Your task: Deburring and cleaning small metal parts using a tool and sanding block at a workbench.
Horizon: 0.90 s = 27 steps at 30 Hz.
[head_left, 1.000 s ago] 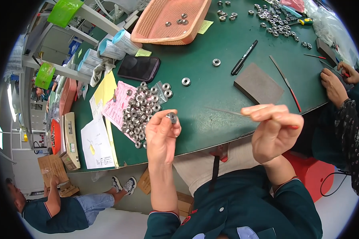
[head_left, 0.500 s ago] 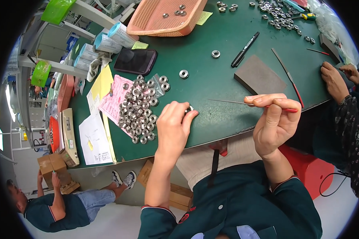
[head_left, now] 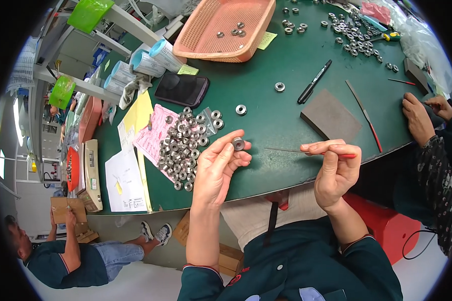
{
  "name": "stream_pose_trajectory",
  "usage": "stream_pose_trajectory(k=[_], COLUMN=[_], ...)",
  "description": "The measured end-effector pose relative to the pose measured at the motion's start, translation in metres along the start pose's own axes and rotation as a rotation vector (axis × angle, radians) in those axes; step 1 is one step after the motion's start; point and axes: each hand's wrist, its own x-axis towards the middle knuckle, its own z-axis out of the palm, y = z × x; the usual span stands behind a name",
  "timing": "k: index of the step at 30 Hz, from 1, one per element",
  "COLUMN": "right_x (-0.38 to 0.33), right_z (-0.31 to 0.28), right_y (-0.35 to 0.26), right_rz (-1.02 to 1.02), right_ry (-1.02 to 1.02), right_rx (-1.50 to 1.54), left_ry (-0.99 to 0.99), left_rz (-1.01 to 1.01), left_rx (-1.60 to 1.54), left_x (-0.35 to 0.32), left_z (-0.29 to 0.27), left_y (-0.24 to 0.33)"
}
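Observation:
Between thumb and fingers, my left hand (head_left: 220, 168) pinches a small metal ring (head_left: 238, 144), its bored face turned up. My right hand (head_left: 335, 170) holds a needle file (head_left: 347, 155) by its red handle, and the thin blade points left toward the ring without touching it. A heap of similar metal rings (head_left: 182, 148) lies left of my left hand, partly on a pink sheet (head_left: 153, 131). Two single rings rest on the green table beyond my hands, one being the nearer ring (head_left: 241, 110).
A grey rectangular block (head_left: 331, 115), a black marker (head_left: 315, 82) and another red-handled file (head_left: 365, 118) lie beyond my right hand. A phone (head_left: 182, 90) and a pink basket (head_left: 226, 52) stand farther back. A co-worker's hands (head_left: 419, 118) are at the right edge.
My left hand has turned over and lifted, bringing the ring's face into view. My right hand has shifted slightly left and down with the file. The table scene has moved a little in view.

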Motion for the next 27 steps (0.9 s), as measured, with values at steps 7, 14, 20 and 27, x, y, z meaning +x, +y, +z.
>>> stream_pose_trajectory(k=[7,14,20,27], right_x=[0.0,-0.0008,-0.0025,-0.0035], right_z=[-0.0001,-0.0005,-0.0023,0.0015], right_y=[0.0047,0.007,0.0077,0.0009], right_rz=[0.015,0.011,-0.02,-0.097], right_ry=[0.009,0.002,0.015,-0.019], right_rx=[-0.009,0.002,0.013,0.107], left_ry=[0.068,0.09,-0.065,-0.125], left_rz=[0.05,0.096,-0.073,-0.107], left_rx=[0.185,0.333,0.098,0.053], left_x=[0.0033,0.0024,0.0029,-0.0002], left_z=[0.0006,0.0053,0.0005,0.0002], left_y=[-0.0056,-0.0075,-0.0039,-0.0048])
